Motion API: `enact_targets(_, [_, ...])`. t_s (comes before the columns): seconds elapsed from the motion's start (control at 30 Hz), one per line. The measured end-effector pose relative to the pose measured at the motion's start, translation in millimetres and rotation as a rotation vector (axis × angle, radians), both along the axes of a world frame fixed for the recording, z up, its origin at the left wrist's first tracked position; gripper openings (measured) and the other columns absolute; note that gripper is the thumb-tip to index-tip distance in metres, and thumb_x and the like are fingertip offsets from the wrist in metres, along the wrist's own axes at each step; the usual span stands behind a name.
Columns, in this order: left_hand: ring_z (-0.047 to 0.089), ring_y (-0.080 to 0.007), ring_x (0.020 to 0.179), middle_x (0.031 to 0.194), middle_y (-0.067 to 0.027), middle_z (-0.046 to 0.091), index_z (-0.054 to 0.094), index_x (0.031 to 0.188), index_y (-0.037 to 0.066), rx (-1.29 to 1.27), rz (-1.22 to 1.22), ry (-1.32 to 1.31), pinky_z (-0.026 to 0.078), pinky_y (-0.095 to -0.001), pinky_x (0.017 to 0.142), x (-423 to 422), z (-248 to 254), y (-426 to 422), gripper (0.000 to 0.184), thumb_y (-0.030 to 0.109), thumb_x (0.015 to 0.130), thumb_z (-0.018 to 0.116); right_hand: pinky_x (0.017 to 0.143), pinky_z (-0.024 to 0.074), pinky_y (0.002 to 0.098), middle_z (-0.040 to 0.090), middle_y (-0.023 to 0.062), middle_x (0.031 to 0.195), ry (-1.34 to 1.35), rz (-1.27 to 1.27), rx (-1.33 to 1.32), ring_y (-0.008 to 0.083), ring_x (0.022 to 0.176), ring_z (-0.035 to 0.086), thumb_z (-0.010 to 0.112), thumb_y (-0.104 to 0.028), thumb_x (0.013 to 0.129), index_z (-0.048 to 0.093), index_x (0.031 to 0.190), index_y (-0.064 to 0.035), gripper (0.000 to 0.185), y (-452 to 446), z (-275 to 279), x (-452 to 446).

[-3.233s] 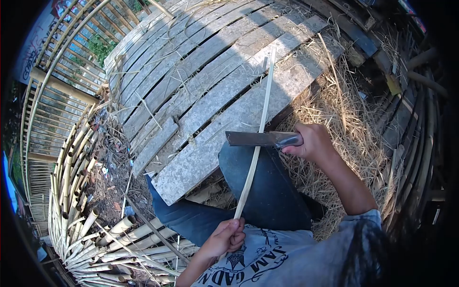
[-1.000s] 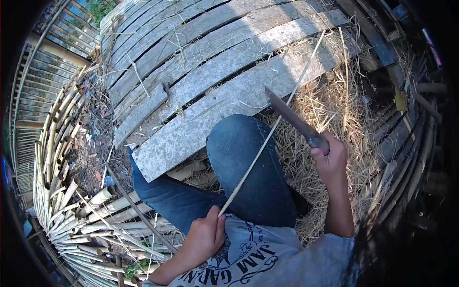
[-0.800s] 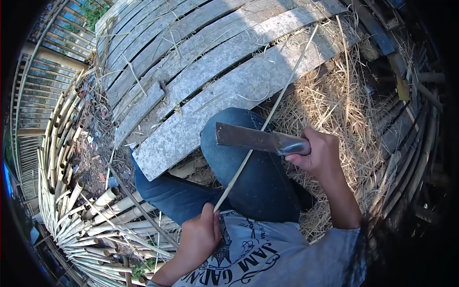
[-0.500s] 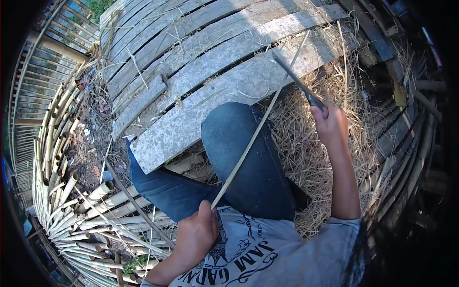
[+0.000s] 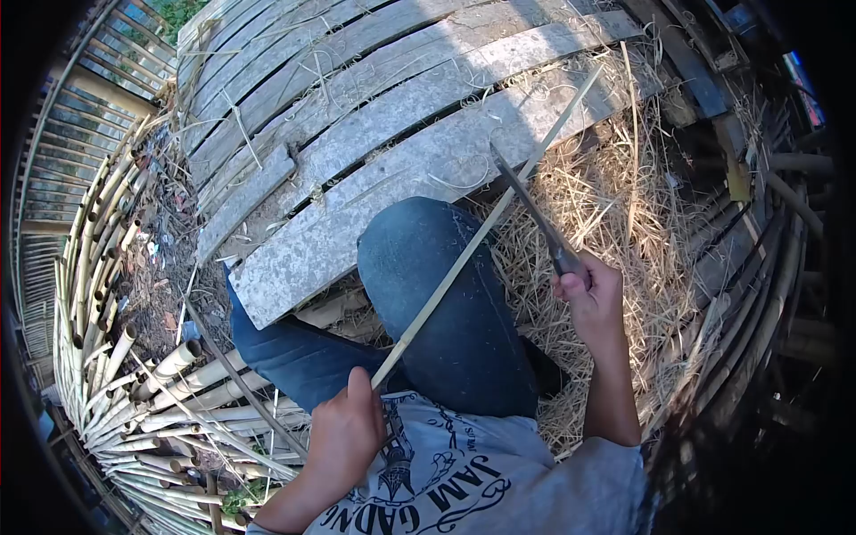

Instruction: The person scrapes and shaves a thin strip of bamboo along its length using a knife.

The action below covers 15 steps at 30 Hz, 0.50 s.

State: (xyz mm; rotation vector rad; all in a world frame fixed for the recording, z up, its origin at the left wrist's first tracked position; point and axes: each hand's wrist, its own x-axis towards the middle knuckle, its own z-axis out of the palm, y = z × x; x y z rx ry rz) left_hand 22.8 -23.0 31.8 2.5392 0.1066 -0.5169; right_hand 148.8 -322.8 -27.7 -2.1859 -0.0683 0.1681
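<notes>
My left hand (image 5: 346, 434), at the lower middle by the shirt, is closed round the near end of a long, thin bamboo strip (image 5: 446, 282). The strip slants up to the right across my raised knee, its far end over the planks. My right hand (image 5: 588, 299) is closed on the handle of a machete-like knife (image 5: 533, 209). The dark blade points up and left and crosses the strip beyond the knee, seen nearly edge-on. Whether blade and strip touch, I cannot tell.
A weathered plank platform (image 5: 383, 183) with thin curled shavings lies ahead. Straw-like shavings (image 5: 571, 241) cover the ground at right. Cut bamboo poles (image 5: 178, 361) lie at lower left, below a bamboo fence (image 5: 67, 134). Dark poles and boards stand at far right.
The knife, earlier across the strip over my knee, then raised near the platform edge, has come back down to cross the strip. The strip's face has turned, and my left hand has shifted slightly left and down.
</notes>
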Motion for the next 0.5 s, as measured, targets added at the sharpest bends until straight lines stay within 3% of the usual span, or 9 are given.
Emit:
enact_targets(0.13, [0.057,-0.0357,0.049,0.059,-0.0161,0.054,0.043,0.086,0.002,0.045,0.015,0.016,0.045,-0.0447,0.043,-1.7,0.2,1.4,0.013,0.006,0.085,0.055,0.046,0.0399,0.0232,0.049,0.0000,0.058,0.116,0.079,0.131,0.0069,0.052,0.051,0.062,-0.042,0.088,0.053,0.078,-0.0010,0.043,34.1,4.2,-2.0])
enact_targets(0.2, [0.056,-0.0354,0.050,0.060,-0.0155,0.053,0.044,0.084,0.002,0.020,0.043,-0.016,0.043,-0.0437,0.044,-1.7,1.6,2.7,0.013,0.008,0.086,0.055,0.046,0.0413,0.0211,0.052,-0.0002,0.060,0.366,-0.038,0.471,0.0054,0.053,0.053,0.064,-0.033,0.088,0.052,0.088,-0.0025,0.033,47.7,17.1,4.5])
enact_targets(0.33, [0.052,-0.0401,0.051,0.059,-0.0196,0.050,0.042,0.085,0.001,-0.054,0.065,-0.019,0.038,-0.0457,0.045,0.9,5.3,10.4,0.012,0.008,0.091,0.049,0.045,0.0421,0.0202,0.054,0.0011,0.063,0.479,0.091,0.557,0.0059,0.052,0.053,0.060,-0.020,0.091,0.050,0.101,-0.0022,0.023,34.1,24.0,16.5])
enact_targets(0.43, [0.053,-0.0404,0.053,0.061,-0.0199,0.051,0.042,0.082,0.001,-0.022,0.072,-0.035,0.039,-0.0472,0.048,-6.5,1.6,17.6,0.016,0.011,0.091,0.050,0.044,0.0433,0.0208,0.055,0.0026,0.067,0.441,0.026,0.612,0.0065,0.051,0.053,0.056,-0.019,0.094,0.050,0.102,-0.0001,0.021,20.5,32.6,24.7])
enact_targets(0.5, [0.054,-0.0351,0.052,0.063,-0.0154,0.052,0.044,0.080,0.003,0.125,0.036,-0.042,0.042,-0.0434,0.048,-10.9,-1.4,25.9,0.018,0.013,0.086,0.058,0.042,0.0425,0.0207,0.055,0.0028,0.068,0.342,-0.027,0.487,0.0068,0.048,0.051,0.048,-0.028,0.098,0.052,0.100,-0.0004,0.028,9.3,38.0,33.1])
